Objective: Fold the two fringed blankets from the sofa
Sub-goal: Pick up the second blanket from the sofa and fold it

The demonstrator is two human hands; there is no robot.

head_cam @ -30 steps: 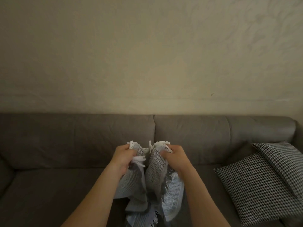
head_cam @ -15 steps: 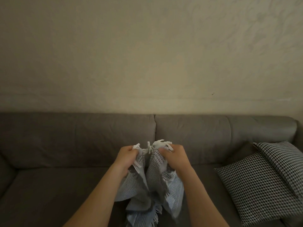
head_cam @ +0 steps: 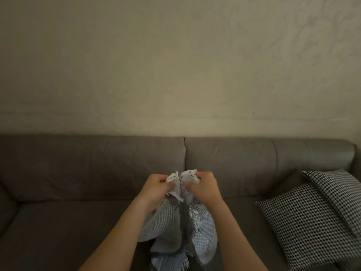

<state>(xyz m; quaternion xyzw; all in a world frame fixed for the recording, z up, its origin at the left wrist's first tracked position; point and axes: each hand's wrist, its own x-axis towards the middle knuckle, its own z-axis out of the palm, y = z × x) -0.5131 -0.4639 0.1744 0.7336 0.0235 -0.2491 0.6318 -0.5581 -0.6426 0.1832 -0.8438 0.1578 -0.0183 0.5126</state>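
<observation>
Both forearms (head_cam: 119, 229) are bare as far as they show, as are the left grip (head_cam: 156, 189) and right grip (head_cam: 207, 189).

your left grip (head_cam: 156, 189) and right grip (head_cam: 206, 189) meet on the blanket (head_cam: 172, 225), before the sofa (head_cam: 88, 173); cushions (head_cam: 304, 222) lie on its right end.

Left hand (head_cam: 156, 187), right hand (head_cam: 205, 187) grip fringed blanket (head_cam: 175, 227) corners together above sofa (head_cam: 78, 173).

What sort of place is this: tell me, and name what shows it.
Probably a home living room: a grey sofa against a plain wall, two houndstooth cushions at its right end, a fringed blanket held over the seat.
</observation>
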